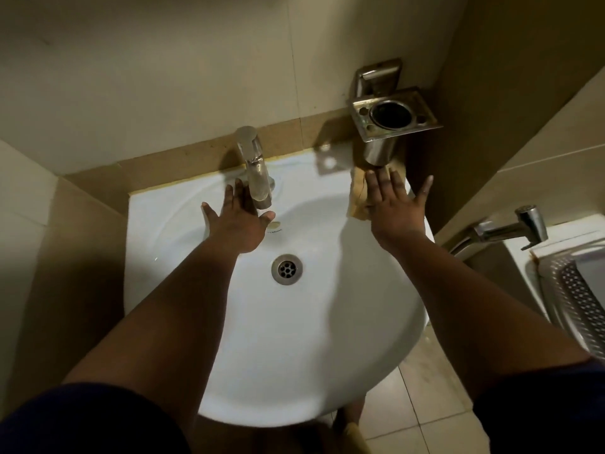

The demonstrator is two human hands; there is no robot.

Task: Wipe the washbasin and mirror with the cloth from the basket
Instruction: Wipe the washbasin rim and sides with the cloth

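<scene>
Right hand (394, 208) spread flat, pressing tan cloth (360, 194) onto washbasin (183, 224) rim; left hand (239, 224) spread beside tap (257, 172).

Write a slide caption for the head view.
Right hand presses cloth on washbasin rim; left hand beside tap.

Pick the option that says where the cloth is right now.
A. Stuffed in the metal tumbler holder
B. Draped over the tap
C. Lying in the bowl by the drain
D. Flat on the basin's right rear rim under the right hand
D: the tan cloth lies on the washbasin rim below the tumbler holder, pressed by the spread right hand.
</scene>
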